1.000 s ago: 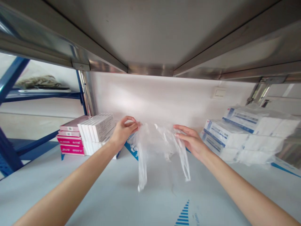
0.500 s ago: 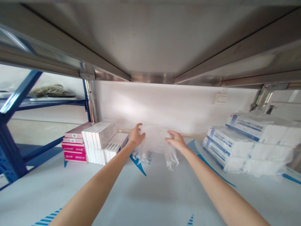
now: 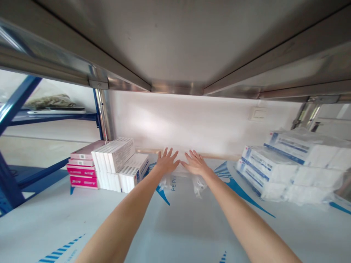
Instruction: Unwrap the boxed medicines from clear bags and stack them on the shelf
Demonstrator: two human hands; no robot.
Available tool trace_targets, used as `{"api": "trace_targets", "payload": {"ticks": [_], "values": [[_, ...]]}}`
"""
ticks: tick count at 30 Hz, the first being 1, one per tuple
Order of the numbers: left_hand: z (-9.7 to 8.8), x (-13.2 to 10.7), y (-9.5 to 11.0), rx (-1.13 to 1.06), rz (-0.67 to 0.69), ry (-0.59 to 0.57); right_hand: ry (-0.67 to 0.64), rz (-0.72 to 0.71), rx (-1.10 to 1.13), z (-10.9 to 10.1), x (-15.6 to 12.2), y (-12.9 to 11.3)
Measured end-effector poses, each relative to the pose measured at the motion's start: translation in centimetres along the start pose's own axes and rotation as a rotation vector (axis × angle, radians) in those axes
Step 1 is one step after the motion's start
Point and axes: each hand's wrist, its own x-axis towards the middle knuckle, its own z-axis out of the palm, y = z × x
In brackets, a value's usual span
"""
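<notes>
A clear plastic bag (image 3: 199,185) lies toward the back of the film-covered shelf, partly hidden by both hands. My left hand (image 3: 166,162) rests palm down over its left side, fingers spread. Over the right side is my right hand (image 3: 195,163), likewise flat with the fingers apart. The two hands are close together, with their thumbs nearly meeting. Neither holds anything. The bag's crumpled handle ends stick out below the wrists on the near side.
White boxes (image 3: 112,157) and pink boxes (image 3: 83,177) stand in stacks on the left. Plastic-wrapped white packs with blue print (image 3: 279,164) are piled at the right. A low metal shelf (image 3: 175,44) hangs overhead. The wall behind carries a switch (image 3: 258,114).
Both hands have gone from holding up the bag's sides to lying flat on it, closer together. The bag, which stood raised between them, is now pressed down.
</notes>
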Motion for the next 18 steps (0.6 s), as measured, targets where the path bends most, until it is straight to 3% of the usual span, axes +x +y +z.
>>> {"api": "trace_targets", "payload": {"ticks": [4,10,15,18], "values": [[1.5,0.4,-0.8,0.029,0.002,-0.100,-0.101,0.049,0.011,1.8,-0.3,0.8],[2.1,0.5,-1.4,0.020,-0.012,-0.184,-0.132,0.054,0.087,2.6,-0.1,1.3],[2.2,0.3,-1.5,-0.003,-0.017,-0.178,-0.048,0.039,0.257,3.2,0.4,1.9],[1.8,0.4,-1.6,-0.028,-0.027,-0.131,0.110,0.029,0.417,3.1,0.9,2.8]]}}
